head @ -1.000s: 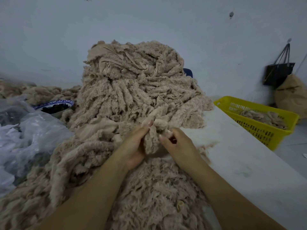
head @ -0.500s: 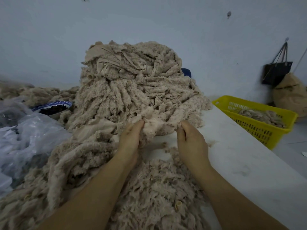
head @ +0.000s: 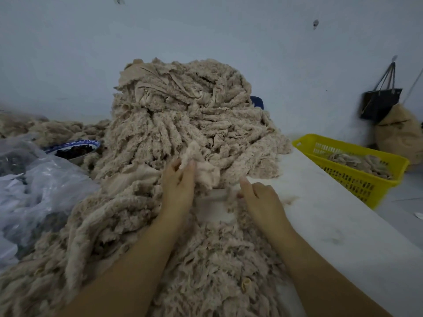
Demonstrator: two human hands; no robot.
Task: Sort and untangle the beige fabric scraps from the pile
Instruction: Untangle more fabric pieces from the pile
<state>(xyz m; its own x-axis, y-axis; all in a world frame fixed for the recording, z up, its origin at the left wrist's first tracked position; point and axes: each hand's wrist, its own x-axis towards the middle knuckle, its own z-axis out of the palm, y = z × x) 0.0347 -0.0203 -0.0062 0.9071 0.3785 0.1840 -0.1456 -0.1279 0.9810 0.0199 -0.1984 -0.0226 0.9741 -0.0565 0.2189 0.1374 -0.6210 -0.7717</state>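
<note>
A tall pile of beige fuzzy fabric scraps rises at the middle of the white table. More scraps lie spread in front of it, under my forearms. My left hand grips a beige scrap at the pile's foot, its end bunched above my fingers. My right hand sits just right of it with fingers curled, pinching a thin strip that stretches between both hands.
A yellow plastic basket holding some scraps stands at the table's right edge. A clear plastic bag and a blue-rimmed bowl with dark contents are on the left. A black bag hangs on the wall above a brown sack.
My left hand has lifted a scrap up out of the pile's foot. My right hand has dropped lower and curled onto a thin strip, pulling it sideways.
</note>
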